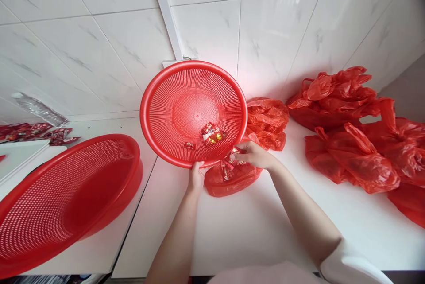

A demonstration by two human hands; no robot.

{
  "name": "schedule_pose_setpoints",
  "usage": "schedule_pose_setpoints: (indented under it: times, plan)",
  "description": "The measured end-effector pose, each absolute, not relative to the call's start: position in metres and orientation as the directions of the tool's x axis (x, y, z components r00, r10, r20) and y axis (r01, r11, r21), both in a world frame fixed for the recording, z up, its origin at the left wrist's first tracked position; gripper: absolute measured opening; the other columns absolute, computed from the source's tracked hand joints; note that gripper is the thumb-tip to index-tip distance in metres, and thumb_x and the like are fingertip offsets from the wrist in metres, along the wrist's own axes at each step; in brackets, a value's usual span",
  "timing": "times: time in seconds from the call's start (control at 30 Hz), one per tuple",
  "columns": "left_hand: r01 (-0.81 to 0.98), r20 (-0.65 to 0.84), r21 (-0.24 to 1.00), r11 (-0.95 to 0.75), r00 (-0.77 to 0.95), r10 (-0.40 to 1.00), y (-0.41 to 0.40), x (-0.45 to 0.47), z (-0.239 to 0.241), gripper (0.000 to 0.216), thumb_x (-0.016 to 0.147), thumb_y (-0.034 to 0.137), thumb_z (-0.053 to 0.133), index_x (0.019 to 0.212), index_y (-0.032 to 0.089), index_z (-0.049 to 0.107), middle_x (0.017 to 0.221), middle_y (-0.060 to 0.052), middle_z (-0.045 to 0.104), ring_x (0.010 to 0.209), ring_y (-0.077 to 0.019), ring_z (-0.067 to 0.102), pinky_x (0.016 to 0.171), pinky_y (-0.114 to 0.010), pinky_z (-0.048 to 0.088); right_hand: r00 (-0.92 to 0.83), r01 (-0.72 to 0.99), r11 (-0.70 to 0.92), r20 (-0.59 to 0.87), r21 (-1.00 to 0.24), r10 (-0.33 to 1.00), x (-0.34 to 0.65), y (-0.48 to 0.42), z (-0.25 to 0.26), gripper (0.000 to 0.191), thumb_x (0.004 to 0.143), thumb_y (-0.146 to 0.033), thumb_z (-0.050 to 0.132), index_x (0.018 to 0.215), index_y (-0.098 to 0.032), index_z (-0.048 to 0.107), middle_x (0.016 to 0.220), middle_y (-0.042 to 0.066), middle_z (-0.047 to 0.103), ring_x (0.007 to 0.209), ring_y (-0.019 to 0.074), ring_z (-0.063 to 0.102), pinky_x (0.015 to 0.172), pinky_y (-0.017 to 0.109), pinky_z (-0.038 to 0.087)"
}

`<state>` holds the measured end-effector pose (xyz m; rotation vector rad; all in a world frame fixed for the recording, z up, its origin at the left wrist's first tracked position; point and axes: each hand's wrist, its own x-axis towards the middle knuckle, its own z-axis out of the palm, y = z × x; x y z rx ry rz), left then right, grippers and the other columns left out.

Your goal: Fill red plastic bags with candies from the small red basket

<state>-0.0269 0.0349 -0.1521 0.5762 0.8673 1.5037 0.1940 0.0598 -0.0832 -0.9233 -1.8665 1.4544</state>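
A red plastic mesh basket [166, 98] is tilted toward me above the table. My left hand [197, 177] is closed on its near rim. Inside the basket, several small red and gold wrapped packets [212, 135] lie toward the lower side. An open red plastic bag [230, 190] sits just below the rim, with more packets [227, 171] at its mouth. My right hand [254, 154] is at the bag's opening, its fingers closed around small red wrapped packets beside the basket's rim. How many it holds is hidden.
Another large red mesh basket [133, 149] stands at the left. Behind it lie red packets [29, 131] and a clear plastic wrapper [41, 109]. Crumpled red bags [268, 120] lie behind my right hand; tied red bags [358, 157] crowd the right. A tiled wall [279, 31] closes the back.
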Motion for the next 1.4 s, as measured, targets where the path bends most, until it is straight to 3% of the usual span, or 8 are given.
schedule_pose_setpoints:
  times: [0.17, 0.3, 0.47, 0.63, 0.8, 1.0, 1.13, 1.4]
  plan:
    - [-0.599, -0.129, 0.801, -0.005, -0.181, 0.975, 0.037, -0.033, -0.15, 0.024, 0.062, 0.021, 0.062, 0.084, 0.014, 0.069, 0.089, -0.008, 0.073, 0.088, -0.0259, 0.068, 0.082, -0.044, 0.054, -0.479, 0.485, 0.155, -0.113, -0.861, 0.871, 0.19, 0.067, -0.103, 0.02, 0.081, -0.032, 0.063, 0.096, -0.019, 0.07, 0.082, 0.002, 0.072, 0.075, 0.0179, 0.067, 0.067, 0.027, 0.053]
    - [-0.589, -0.117, 0.808, -0.012, -0.181, 0.977, 0.037, -0.036, -0.152, 0.023, 0.064, 0.023, 0.061, 0.083, 0.013, 0.068, 0.086, -0.009, 0.072, 0.087, -0.0258, 0.067, 0.083, -0.045, 0.054, -0.209, 0.742, 0.152, -0.01, -0.652, 0.978, 0.185, 0.071, -0.119, 0.034, 0.079, -0.019, 0.064, 0.113, -0.02, 0.064, 0.104, 0.008, 0.071, 0.093, 0.0212, 0.067, 0.078, 0.031, 0.051]
    - [-0.59, -0.079, 0.807, -0.03, -0.158, 0.984, 0.034, -0.033, -0.15, 0.024, 0.066, 0.02, 0.062, 0.087, 0.014, 0.07, 0.095, -0.008, 0.073, 0.094, -0.0264, 0.067, 0.087, -0.046, 0.054, -0.24, 0.72, 0.276, 0.145, -0.636, 0.96, 0.183, 0.064, -0.104, 0.016, 0.089, -0.023, 0.054, 0.097, -0.023, 0.068, 0.089, 0.003, 0.072, 0.082, 0.0174, 0.068, 0.073, 0.026, 0.05]
    - [-0.567, -0.07, 0.822, 0.046, -0.02, 0.997, 0.023, -0.019, -0.146, 0.033, 0.071, 0.021, 0.059, 0.1, 0.012, 0.071, 0.103, -0.011, 0.073, 0.104, -0.0315, 0.066, 0.091, -0.047, 0.052, -0.205, 0.734, 0.42, 0.416, -0.534, 0.886, 0.175, 0.056, -0.091, 0.024, 0.096, -0.028, 0.042, 0.105, -0.02, 0.064, 0.098, 0.007, 0.071, 0.091, 0.0194, 0.066, 0.081, 0.029, 0.05]
    - [-0.547, -0.115, 0.82, 0.166, 0.127, 0.985, 0.013, -0.006, -0.145, 0.036, 0.071, 0.023, 0.06, 0.102, 0.01, 0.071, 0.106, -0.013, 0.073, 0.112, -0.0351, 0.062, 0.096, -0.049, 0.049, -0.224, 0.889, 0.365, 0.432, -0.277, 0.874, 0.168, 0.058, -0.107, 0.048, 0.092, -0.019, 0.045, 0.14, -0.011, 0.042, 0.141, 0.018, 0.05, 0.132, 0.0303, 0.043, 0.114, 0.054, 0.017]
    - [-0.535, -0.114, 0.831, 0.155, 0.109, 0.987, 0.012, -0.006, -0.146, 0.053, 0.07, 0.018, 0.06, 0.123, 0.018, 0.06, 0.127, -0.008, 0.064, 0.123, -0.0328, 0.055, 0.1, -0.049, 0.047, -0.489, 0.732, 0.521, 0.193, -0.439, 0.851, 0.163, 0.05, -0.108, 0.059, 0.094, -0.039, 0.049, 0.147, -0.018, 0.032, 0.122, 0.014, 0.064, 0.114, 0.0268, 0.057, 0.097, 0.042, 0.043]
    - [-0.535, -0.134, 0.829, 0.163, 0.092, 0.987, 0.013, -0.007, -0.145, 0.053, 0.069, 0.019, 0.06, 0.122, 0.015, 0.061, 0.119, -0.01, 0.068, 0.119, -0.0346, 0.057, 0.097, -0.049, 0.049, -0.548, 0.653, 0.568, 0.205, -0.501, 0.811, 0.165, 0.048, -0.102, 0.065, 0.091, -0.045, 0.054, 0.148, -0.02, 0.032, 0.122, 0.014, 0.063, 0.114, 0.0271, 0.057, 0.097, 0.043, 0.042]
    - [-0.57, -0.128, 0.812, 0.125, 0.035, 0.991, 0.021, -0.012, -0.15, 0.048, 0.067, 0.02, 0.062, 0.114, 0.014, 0.064, 0.114, -0.011, 0.07, 0.118, -0.0352, 0.058, 0.092, -0.049, 0.052, -0.598, 0.53, 0.537, 0.159, -0.656, 0.785, 0.191, 0.055, -0.089, 0.039, 0.086, -0.018, 0.058, 0.124, -0.024, 0.061, 0.116, 0.007, 0.068, 0.103, 0.0206, 0.065, 0.089, 0.032, 0.05]
